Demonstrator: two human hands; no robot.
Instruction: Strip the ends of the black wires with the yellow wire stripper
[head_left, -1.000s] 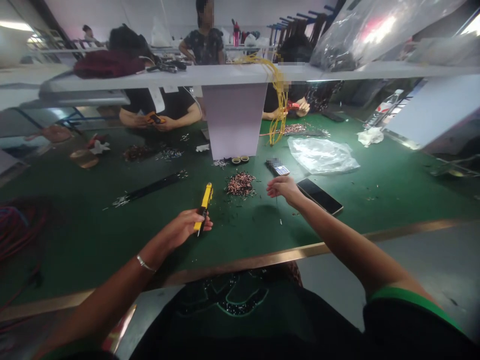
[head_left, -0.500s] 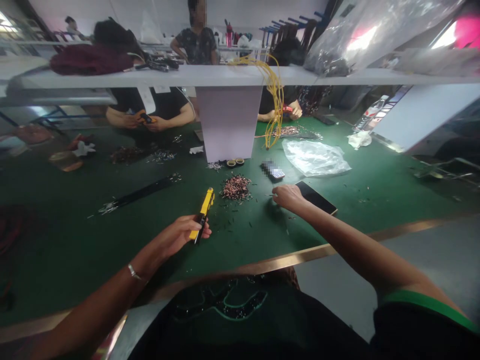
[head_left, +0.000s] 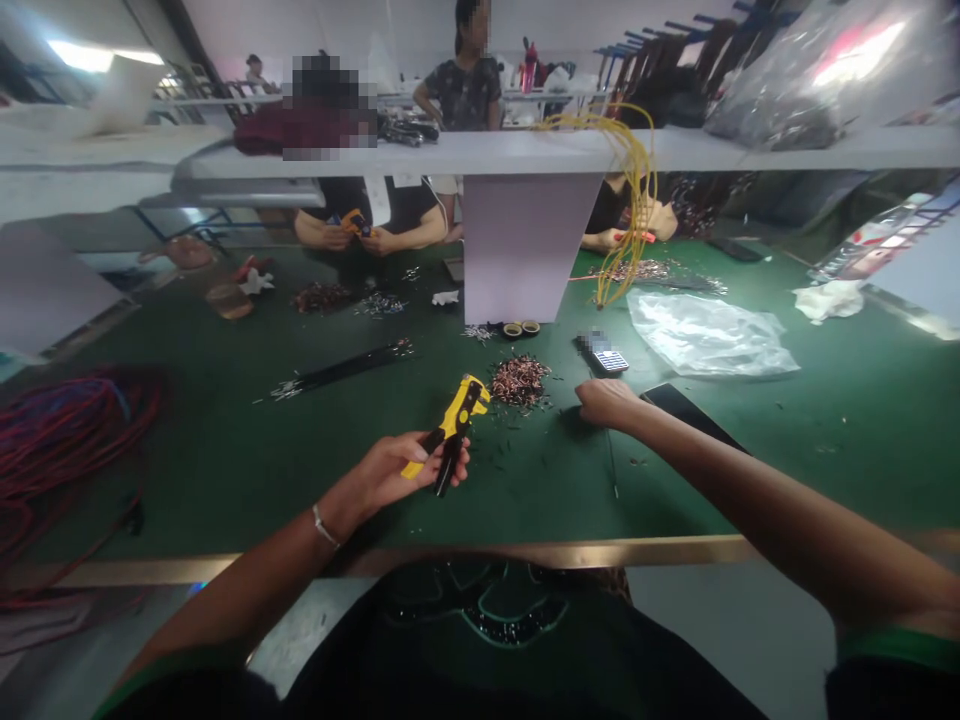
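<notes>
My left hand (head_left: 386, 470) is wrapped around the handles of a yellow and black wire stripper (head_left: 459, 415). The tool's jaws point up and away from me, with nothing visible between them. Low over the green table, my right hand (head_left: 609, 402) is closed, and a thin dark wire (head_left: 613, 465) runs out from it toward me. Its fingertips are partly hidden. Between the hands lies a heap of short copper-coloured and black pieces (head_left: 519, 381), with loose bits around it. Left of the stripper is a bundle of black wires (head_left: 345, 370) with pale ends.
A phone-like device with keys (head_left: 609, 358), a dark flat tablet (head_left: 694, 415) and a clear plastic bag (head_left: 709, 335) lie on the right. Red cable coils (head_left: 67, 440) are at left. A white shelf (head_left: 450, 152) crosses ahead, with yellow wires (head_left: 636, 190) hanging down. Co-workers sit opposite.
The view has swung left, so things appear farther right. The wire stripper has turned to show its broad side. A thin wire now shows running from my right hand.
</notes>
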